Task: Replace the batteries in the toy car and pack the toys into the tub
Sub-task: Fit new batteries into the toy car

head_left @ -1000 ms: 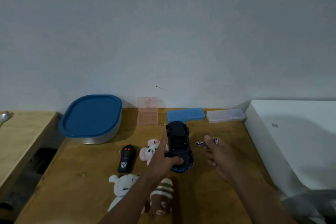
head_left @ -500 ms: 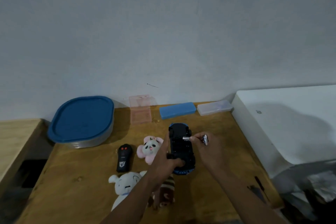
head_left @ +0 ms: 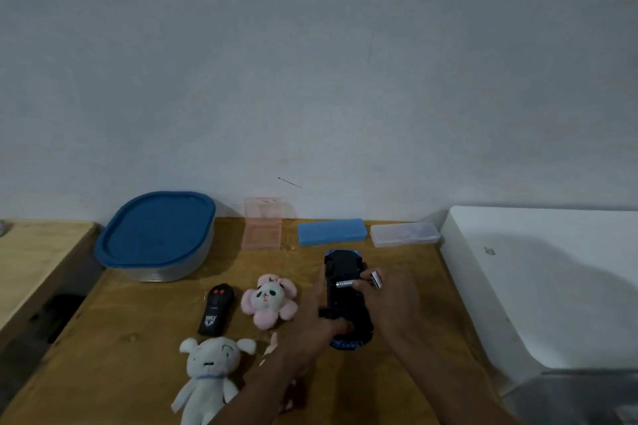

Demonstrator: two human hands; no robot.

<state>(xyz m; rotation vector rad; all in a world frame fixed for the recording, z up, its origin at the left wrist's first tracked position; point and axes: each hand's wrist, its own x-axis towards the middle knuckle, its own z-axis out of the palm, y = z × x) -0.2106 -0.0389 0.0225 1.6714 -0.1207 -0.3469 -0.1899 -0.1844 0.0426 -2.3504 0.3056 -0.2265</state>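
Toy car [head_left: 343,302] is flipped belly-up on the wooden table [head_left: 103,355], and the left hand [head_left: 307,331] grips its near end. The right hand [head_left: 390,304] pinches one battery [head_left: 344,284] across the car's underside, with a second battery [head_left: 377,279] in the same fingers. The lidded tub [head_left: 155,235] sits back left, well apart from the car.

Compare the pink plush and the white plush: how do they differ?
The pink plush has pink petals round a pale face; the white plush is white all over with a blue collar. The pink plush is a rounded flower shape; the white plush shows body and limbs. The pink plush lies beside the black remote; the white plush lies nearer the camera. Both lie face up on the table, outside the tub.
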